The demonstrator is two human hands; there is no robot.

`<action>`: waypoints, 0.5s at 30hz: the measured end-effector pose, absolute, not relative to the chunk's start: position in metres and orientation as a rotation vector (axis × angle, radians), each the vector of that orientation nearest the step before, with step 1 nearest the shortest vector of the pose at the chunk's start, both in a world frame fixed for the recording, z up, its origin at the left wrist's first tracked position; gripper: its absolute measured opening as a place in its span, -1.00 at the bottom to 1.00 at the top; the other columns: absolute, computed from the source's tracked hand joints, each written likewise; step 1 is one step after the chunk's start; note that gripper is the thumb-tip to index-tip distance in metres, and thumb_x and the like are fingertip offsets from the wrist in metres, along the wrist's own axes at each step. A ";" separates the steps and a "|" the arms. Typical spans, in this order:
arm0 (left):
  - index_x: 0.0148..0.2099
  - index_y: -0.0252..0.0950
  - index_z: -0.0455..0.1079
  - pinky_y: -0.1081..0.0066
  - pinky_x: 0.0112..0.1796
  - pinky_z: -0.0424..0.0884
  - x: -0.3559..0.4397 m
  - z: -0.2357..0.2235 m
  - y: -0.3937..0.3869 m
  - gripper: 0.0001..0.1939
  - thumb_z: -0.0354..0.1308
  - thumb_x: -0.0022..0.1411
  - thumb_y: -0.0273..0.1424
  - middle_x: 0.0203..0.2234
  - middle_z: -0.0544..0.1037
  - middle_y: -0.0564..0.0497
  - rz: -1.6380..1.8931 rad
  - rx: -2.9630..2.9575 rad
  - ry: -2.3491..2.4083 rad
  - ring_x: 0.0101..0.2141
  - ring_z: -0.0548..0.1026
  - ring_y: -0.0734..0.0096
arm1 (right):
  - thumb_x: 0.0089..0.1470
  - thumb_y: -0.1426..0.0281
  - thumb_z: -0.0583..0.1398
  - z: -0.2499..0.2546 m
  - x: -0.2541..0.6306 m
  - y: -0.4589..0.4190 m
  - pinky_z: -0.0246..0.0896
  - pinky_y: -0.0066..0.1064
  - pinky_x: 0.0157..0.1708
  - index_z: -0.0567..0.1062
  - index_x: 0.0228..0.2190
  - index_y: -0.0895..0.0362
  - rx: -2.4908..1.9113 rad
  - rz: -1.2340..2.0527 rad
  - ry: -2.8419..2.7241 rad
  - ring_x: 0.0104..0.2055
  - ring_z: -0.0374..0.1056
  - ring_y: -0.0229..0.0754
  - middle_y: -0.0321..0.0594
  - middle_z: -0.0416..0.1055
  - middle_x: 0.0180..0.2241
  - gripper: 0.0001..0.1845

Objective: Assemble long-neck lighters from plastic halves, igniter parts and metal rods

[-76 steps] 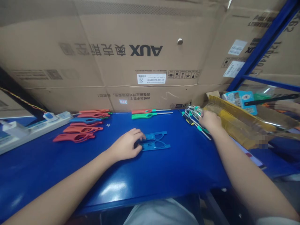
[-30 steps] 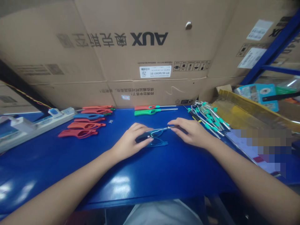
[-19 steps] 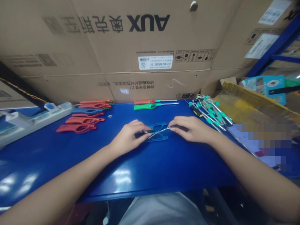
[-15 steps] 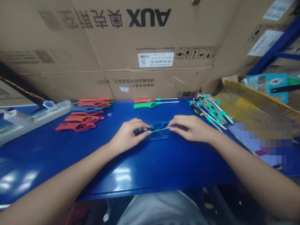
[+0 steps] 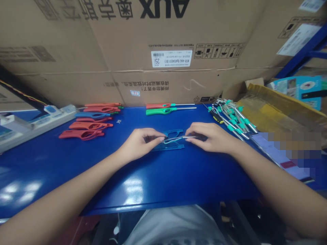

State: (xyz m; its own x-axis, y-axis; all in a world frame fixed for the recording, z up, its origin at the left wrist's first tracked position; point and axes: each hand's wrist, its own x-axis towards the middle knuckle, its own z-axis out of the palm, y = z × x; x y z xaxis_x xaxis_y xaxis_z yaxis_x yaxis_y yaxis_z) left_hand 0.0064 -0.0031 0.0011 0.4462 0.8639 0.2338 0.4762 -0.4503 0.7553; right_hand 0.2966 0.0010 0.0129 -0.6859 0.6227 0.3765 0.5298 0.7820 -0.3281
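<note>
Together, left fingers (image 5: 154, 143) and right fingers (image 5: 197, 128) pinch wired parts (image 5: 185, 137).

Left grip (image 5: 141, 142): its palm side sinks into shadow, and anything tucked there is unclear.
Right grip (image 5: 209, 137): covers the rear of the wired metal tube (image 5: 179, 137), so the full length stays unseen.
Wires (image 5: 172, 141): too fine to trace to their ends.
Blue shells (image 5: 179, 147): left ends hidden behind the hand.
Red shells (image 5: 76, 134): the back ones overlap, partly covering one another.
White bits (image 5: 119, 121): too small to name.
Tube pile (image 5: 233, 119): tangled, count uncertain.
Pale sheet (image 5: 270, 149): partly masked by pixelation.
Power strip (image 5: 51, 119): runs off at left.
AUX lettering (image 5: 165, 8): clipped along the top.
</note>
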 end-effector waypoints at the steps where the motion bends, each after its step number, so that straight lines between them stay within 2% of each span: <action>1: -0.13 -0.23 0.64 0.45 -0.39 0.36 0.006 0.001 -0.002 -0.75 0.24 0.28 -0.22 -0.31 0.66 -0.02 0.821 2.133 1.115 -0.40 0.51 0.42 | 0.26 0.28 0.18 0.013 0.296 0.001 0.26 -0.40 -0.29 0.52 -0.19 0.08 -0.860 0.287 -2.500 -0.29 0.42 -0.20 -0.20 0.53 -0.26 -0.83; 9: -0.10 -0.21 0.62 0.44 -0.35 0.38 0.002 0.002 0.000 -0.75 0.20 0.32 -0.23 -0.25 0.66 -0.01 0.797 2.235 1.100 -0.37 0.51 0.43 | 0.25 0.29 0.20 0.012 0.295 0.000 0.23 -0.40 -0.29 0.51 -0.19 0.09 -0.866 0.360 -2.533 -0.27 0.40 -0.20 -0.20 0.51 -0.24 -0.84; 15: -0.10 -0.23 0.61 0.44 -0.31 0.40 0.001 0.004 0.000 -0.77 0.18 0.34 -0.27 -0.26 0.66 0.00 0.779 2.319 1.119 -0.36 0.52 0.42 | 0.33 0.27 0.10 0.011 0.294 0.001 0.28 -0.36 -0.20 0.54 -0.19 0.07 -0.905 0.328 -2.555 -0.21 0.45 -0.16 -0.18 0.53 -0.22 -0.77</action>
